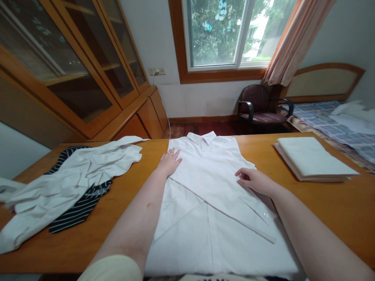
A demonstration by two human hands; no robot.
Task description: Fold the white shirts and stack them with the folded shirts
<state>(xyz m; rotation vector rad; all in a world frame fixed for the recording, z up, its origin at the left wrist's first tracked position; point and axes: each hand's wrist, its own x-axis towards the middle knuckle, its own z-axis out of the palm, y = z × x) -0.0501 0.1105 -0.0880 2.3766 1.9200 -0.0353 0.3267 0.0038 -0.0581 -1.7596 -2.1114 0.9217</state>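
Well left of the hands, cabinet: wood, glass doors. Below it on the table, a white garment, rumpled, stretched slantwise, nearest the left hand. Striped cloth, black with pale lines, lies partly under it, showing along both edges. Beyond the left hand, low on the wall, socket with a white cord hanging down.

Left hand: palm down, fingers spread, pressed on the left side of the white shirt below the shoulder. Shirt lies on the table, under and between the hands; collar beyond them, wide part this side. A slanted edge of cloth runs from just below the left hand to the near right, across the front. Buttons visible this side of the hands.

Far beyond the hands, window, greenery outside.

Right hand: at the shirt's right edge, fingers curled; cannot tell if cloth is pinched. Hands well apart, shirt between.

Beyond the right hand, chair, dark, with armrests; curtain above it, pinkish. Right of the right hand, white stack, squared, on the table. Farther right, bed, checked cover.
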